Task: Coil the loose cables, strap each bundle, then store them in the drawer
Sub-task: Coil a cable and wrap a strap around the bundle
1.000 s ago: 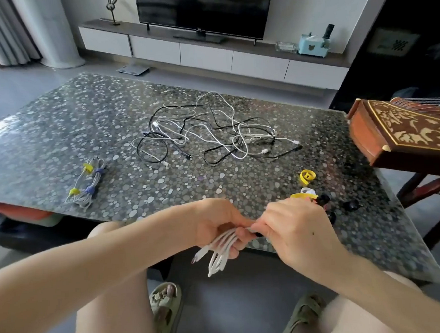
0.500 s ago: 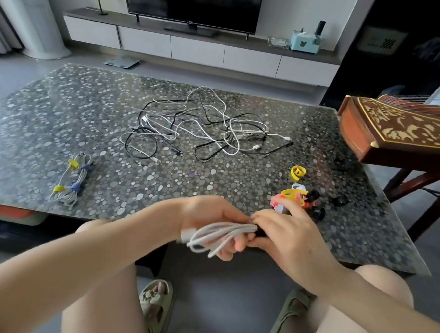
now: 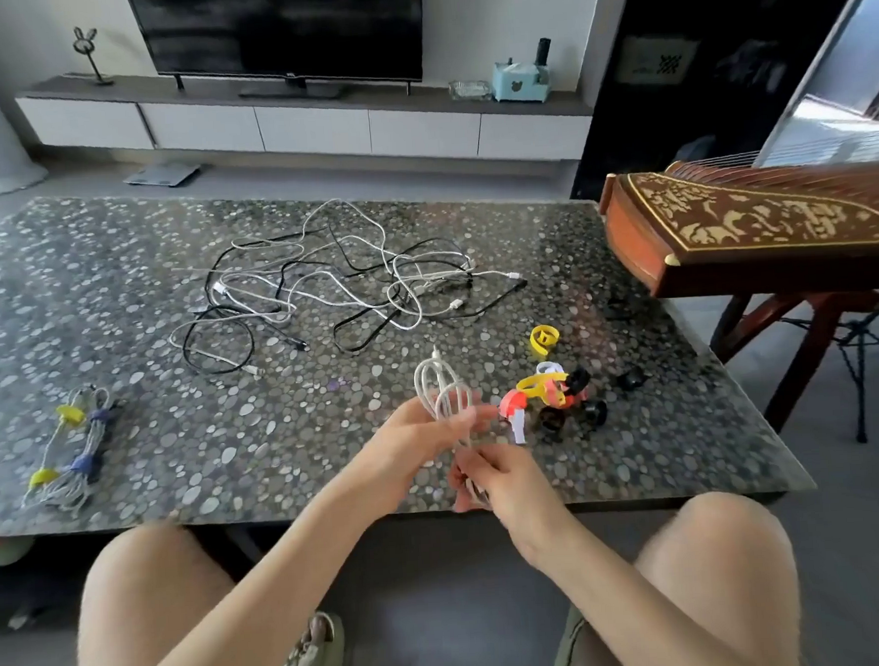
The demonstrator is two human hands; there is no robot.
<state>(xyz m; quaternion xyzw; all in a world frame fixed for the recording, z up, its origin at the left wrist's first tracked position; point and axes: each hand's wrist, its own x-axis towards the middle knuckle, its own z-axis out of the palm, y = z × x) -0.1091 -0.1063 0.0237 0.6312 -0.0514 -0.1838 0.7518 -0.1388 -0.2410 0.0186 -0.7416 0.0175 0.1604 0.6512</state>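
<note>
A coiled white cable (image 3: 438,392) stands upright between my hands above the table's near edge. My left hand (image 3: 418,434) grips its loops around the middle. My right hand (image 3: 492,476) pinches the lower end of the same coil. A tangle of loose black and white cables (image 3: 342,287) lies at the table's middle. Just right of my hands sits a heap of straps (image 3: 549,395) in yellow, red, white and black, with one yellow strap (image 3: 544,337) apart behind it. Two strapped bundles (image 3: 71,448) lie at the left.
The pebble-patterned table (image 3: 142,299) spreads in front of my knees. A carved wooden zither (image 3: 750,231) on a stand overhangs the table's right corner. A TV cabinet with drawers (image 3: 312,129) stands along the far wall.
The coil has turned from lying sideways to standing upright and has risen over the table edge. My right hand has dropped to its lower end. The camera has tilted.
</note>
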